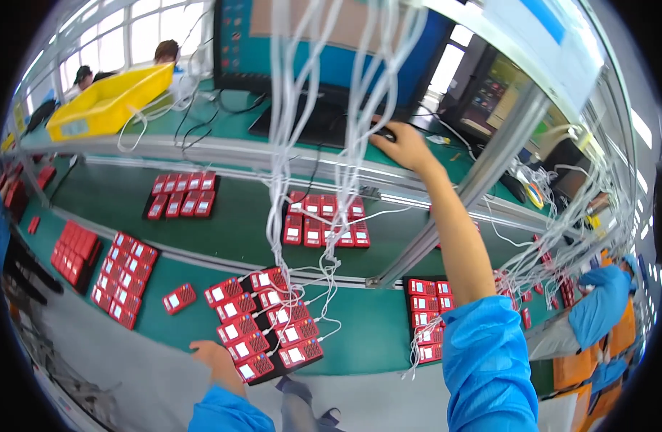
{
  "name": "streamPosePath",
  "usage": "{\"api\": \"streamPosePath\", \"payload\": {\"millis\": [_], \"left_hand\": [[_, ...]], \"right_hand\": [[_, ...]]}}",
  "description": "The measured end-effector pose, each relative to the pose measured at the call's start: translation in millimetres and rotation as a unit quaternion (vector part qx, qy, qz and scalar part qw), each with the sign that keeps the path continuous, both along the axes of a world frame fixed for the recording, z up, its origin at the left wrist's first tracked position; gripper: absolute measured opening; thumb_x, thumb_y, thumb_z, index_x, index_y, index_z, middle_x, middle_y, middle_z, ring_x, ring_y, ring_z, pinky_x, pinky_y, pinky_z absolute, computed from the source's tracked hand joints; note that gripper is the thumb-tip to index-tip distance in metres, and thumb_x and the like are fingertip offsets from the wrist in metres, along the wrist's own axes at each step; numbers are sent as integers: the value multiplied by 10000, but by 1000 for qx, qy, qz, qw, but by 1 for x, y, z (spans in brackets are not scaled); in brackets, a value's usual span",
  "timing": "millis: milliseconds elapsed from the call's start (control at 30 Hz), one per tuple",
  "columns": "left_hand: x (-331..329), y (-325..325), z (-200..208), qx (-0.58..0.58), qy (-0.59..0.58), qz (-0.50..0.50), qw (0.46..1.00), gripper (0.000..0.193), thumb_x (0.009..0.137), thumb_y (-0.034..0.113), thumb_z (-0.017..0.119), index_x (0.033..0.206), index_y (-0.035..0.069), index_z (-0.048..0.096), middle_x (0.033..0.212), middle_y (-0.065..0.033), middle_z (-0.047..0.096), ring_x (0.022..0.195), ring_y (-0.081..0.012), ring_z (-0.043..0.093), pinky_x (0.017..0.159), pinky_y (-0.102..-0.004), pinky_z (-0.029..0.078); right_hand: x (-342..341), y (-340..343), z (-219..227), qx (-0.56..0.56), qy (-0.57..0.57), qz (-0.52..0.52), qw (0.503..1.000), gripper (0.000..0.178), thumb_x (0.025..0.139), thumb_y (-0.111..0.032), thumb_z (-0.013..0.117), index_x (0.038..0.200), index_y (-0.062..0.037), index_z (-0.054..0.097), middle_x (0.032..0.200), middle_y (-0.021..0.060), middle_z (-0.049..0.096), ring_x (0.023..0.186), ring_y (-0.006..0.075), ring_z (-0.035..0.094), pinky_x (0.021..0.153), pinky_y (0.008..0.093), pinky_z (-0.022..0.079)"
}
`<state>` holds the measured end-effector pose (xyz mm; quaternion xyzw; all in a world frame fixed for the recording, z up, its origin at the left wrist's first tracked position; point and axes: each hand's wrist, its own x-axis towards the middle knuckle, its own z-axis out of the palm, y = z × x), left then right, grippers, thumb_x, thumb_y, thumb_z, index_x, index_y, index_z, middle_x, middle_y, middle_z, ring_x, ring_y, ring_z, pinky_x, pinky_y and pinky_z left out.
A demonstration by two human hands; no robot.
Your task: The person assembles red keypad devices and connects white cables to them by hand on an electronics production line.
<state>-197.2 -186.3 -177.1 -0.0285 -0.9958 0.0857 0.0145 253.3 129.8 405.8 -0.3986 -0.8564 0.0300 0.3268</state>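
Observation:
My right arm reaches up to the shelf, where my right hand (pixel 406 147) rests over a small black computer mouse (pixel 385 134), its fingers curved on it. Behind the mouse stands a monitor (pixel 237 43) that is switched on. My left hand (pixel 214 358) is low at the bench's front edge, beside a black tray (pixel 279 369) of red handheld devices (pixel 239 329) with small screens and keypads. Its fingers are partly hidden, and I cannot tell whether it touches the tray. White cables (pixel 279 180) hang down and plug into several of these devices.
One loose red device (pixel 179 299) lies left of the tray. More trays of red devices (pixel 126 277) stand on the bench and on the middle belt (pixel 244 223). A yellow bin (pixel 108 101) sits on the shelf. A metal post (pixel 482 173) rises beside my right arm. Another person (pixel 597 302) works at right.

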Motion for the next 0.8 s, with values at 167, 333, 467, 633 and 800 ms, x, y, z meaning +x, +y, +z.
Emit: {"api": "streamPosePath", "payload": {"millis": [167, 333, 467, 633, 800], "left_hand": [[43, 25, 76, 331, -6, 95, 939, 510, 960, 431, 367, 1151, 0, 563, 1046, -220, 655, 977, -378, 633, 857, -496, 503], [54, 28, 120, 442, -47, 150, 883, 537, 963, 448, 341, 1127, -14, 559, 1072, -241, 644, 958, -399, 635, 830, -513, 511], [53, 24, 124, 457, -79, 151, 873, 555, 966, 462, 318, 1150, -22, 519, 1088, -256, 633, 946, -410, 638, 813, -525, 521], [54, 16, 128, 471, -124, 158, 859, 581, 969, 478, 290, 1178, -33, 469, 1109, -275, 619, 930, -423, 643, 791, -541, 534], [66, 20, 166, 530, -176, 260, 788, 615, 966, 503, 268, 1195, -35, 459, 1123, -279, 615, 934, -427, 643, 807, -541, 535]], "right_hand": [[18, -1, -5, 48, 1, -26, 998, 439, 846, -282, 643, 1224, -63, 605, 1133, 199, 645, 1038, 333, 622, 903, 359, 469], [17, -5, -2, 30, 21, -34, 999, 440, 840, -276, 649, 1224, -64, 607, 1177, 188, 630, 1068, 327, 608, 927, 357, 463], [16, -3, -2, 31, 23, -40, 998, 445, 840, -282, 656, 1223, -63, 607, 1176, 185, 629, 1078, 328, 602, 941, 356, 457], [12, -1, -3, 12, 24, -40, 999, 449, 847, -299, 660, 1224, -61, 606, 1189, 180, 623, 1097, 325, 593, 955, 355, 449], [19, -1, -3, 10, 17, -45, 999, 449, 859, -303, 658, 1229, -55, 601, 1201, 170, 621, 1116, 305, 589, 969, 352, 440]]}}
